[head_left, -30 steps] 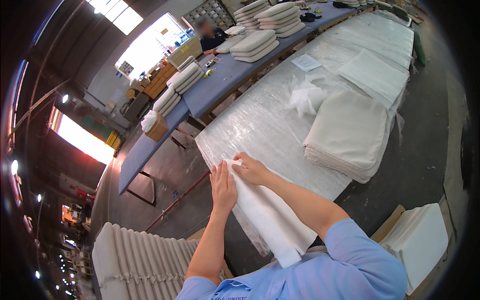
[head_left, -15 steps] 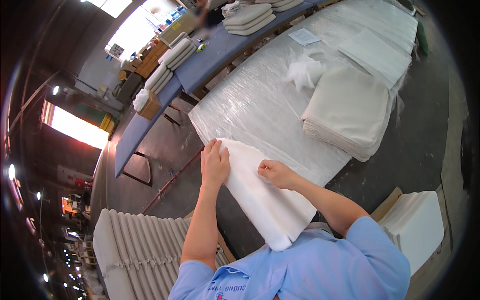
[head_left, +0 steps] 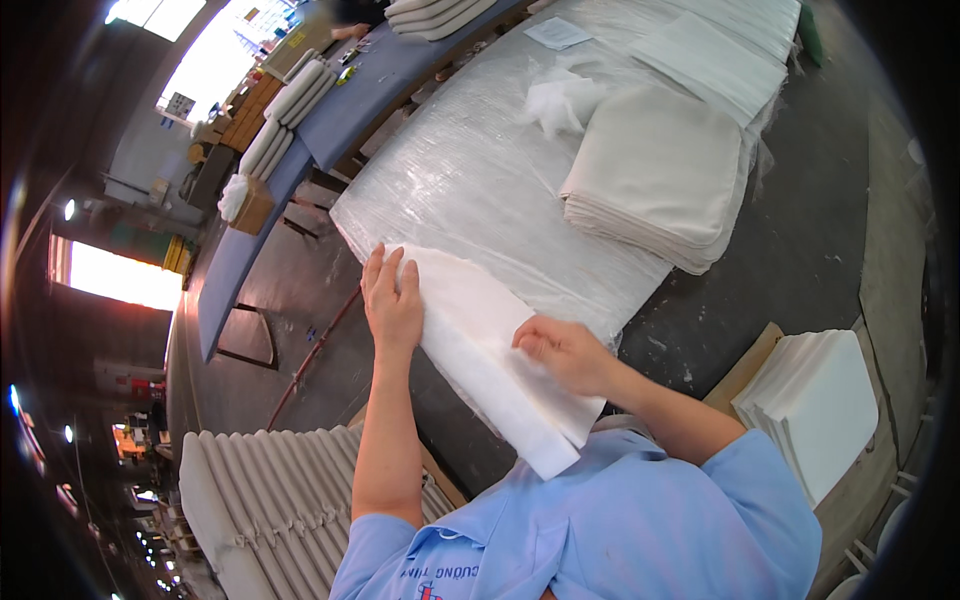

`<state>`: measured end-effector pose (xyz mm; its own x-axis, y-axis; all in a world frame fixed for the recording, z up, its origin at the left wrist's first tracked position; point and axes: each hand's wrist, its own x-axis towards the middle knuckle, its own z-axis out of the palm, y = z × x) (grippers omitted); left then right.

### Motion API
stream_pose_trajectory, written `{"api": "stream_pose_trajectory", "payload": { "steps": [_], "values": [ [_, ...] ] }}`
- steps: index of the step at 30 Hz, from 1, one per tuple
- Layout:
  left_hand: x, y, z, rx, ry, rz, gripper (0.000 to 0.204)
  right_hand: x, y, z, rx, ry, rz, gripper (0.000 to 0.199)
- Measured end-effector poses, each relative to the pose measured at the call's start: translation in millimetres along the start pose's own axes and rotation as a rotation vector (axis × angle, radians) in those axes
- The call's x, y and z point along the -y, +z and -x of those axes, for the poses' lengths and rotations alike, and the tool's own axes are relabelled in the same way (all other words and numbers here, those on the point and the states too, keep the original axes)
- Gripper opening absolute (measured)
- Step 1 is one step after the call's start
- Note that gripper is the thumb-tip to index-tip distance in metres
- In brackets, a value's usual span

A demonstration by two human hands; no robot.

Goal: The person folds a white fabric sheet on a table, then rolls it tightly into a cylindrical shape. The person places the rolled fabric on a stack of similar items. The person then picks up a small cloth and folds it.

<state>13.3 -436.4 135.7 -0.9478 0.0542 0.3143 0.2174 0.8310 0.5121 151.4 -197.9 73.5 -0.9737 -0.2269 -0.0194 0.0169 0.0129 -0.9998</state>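
A long white padded piece [head_left: 475, 320] lies across the near edge of the plastic-covered table and reaches back to my shirt, with a flap at its near end. My left hand [head_left: 392, 305] rests on the far left edge of the piece, its fingers stretched out and slightly apart. Over the right side of the piece, my right hand [head_left: 568, 355] is closed with curled fingers. What it pinches, if anything, is hidden by the fingers.
On the clear plastic sheeting [head_left: 450, 190] stand a stack of cream cloth covers [head_left: 660, 165] and a tuft of white fluff [head_left: 562, 102]. Grey cushions [head_left: 290, 500] are stacked at the lower left, white foam sheets [head_left: 815, 410] at the right. A blue table [head_left: 350, 105] runs behind.
The view has shifted, so the table and stacks sit further left and higher. My right hand has moved back along the white piece toward my body; my left stays at its far edge.
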Motion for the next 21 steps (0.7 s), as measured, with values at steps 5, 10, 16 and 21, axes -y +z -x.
{"api": "stream_pose_trajectory", "payload": {
  "steps": [5, 10, 16, 21],
  "values": [
    [-3.9, 0.6, -0.5, 0.001, -0.001, 0.032, 0.039, 6.6, -5.9, 19.3, 0.052, 0.0, 0.186, 0.017],
    [-3.7, -1.2, -2.2, 0.013, -0.027, 0.078, 0.037, -40.2, -17.0, 29.1, -0.106, 0.101, 0.14, 0.019],
    [-6.1, 4.8, -4.3, 0.012, -0.009, 0.048, 0.038, -18.2, -15.0, 34.2, -0.065, -0.009, 0.071, 0.025],
    [-15.2, 19.5, -15.5, -0.03, 0.044, -0.022, 0.042, -10.3, -46.4, -1.0, -0.146, 0.067, 0.089, 0.032]
  ]
}}
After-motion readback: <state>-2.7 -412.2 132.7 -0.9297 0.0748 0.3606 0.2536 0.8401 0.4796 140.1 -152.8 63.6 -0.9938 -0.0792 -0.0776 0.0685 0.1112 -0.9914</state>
